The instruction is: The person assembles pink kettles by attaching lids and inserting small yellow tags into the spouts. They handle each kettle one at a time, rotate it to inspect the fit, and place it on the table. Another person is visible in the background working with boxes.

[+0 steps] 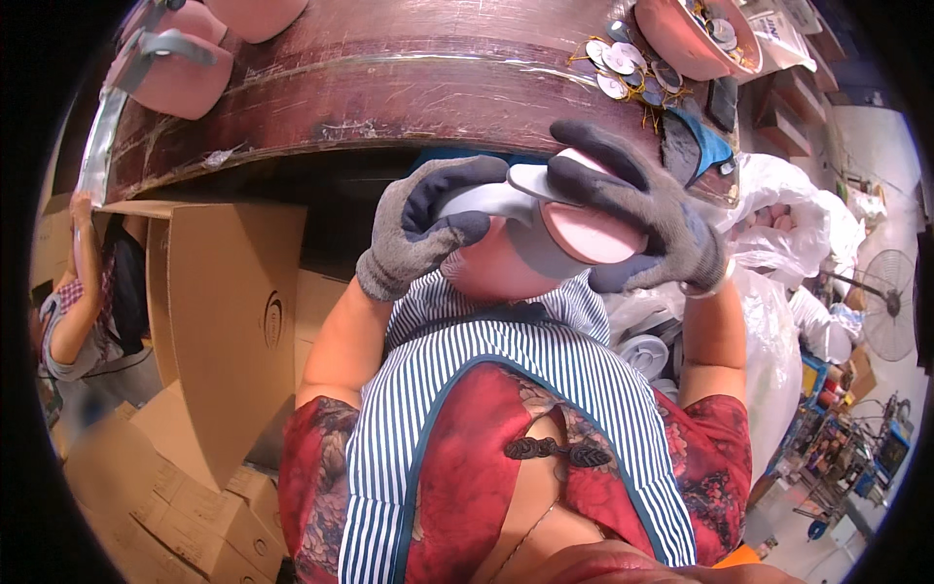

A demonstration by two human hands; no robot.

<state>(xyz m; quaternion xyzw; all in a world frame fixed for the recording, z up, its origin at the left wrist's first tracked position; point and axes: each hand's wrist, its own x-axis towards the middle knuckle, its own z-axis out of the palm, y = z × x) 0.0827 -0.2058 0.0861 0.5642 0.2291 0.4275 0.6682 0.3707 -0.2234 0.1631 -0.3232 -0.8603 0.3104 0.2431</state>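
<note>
In front of my apron I hold a pink jug (498,263) with a grey collar, tilted over. My left hand (420,222), in a grey and dark blue work glove, is closed around the jug's grey handle (491,201). My right hand (654,216), gloved the same way, grips the top end, its fingers over and under the pink lid (595,234). A grey spout-like tab (533,181) shows between the two hands. The inside of the jug is hidden.
A worn dark red table (389,97) bears pink jugs (180,83), a pink basin (686,44), round tags with yellow strings (623,60) and a blue and grey cloth (693,146). Plastic bags of parts (759,282) stand right; cardboard boxes (233,321) and another person's arm (83,292) are left.
</note>
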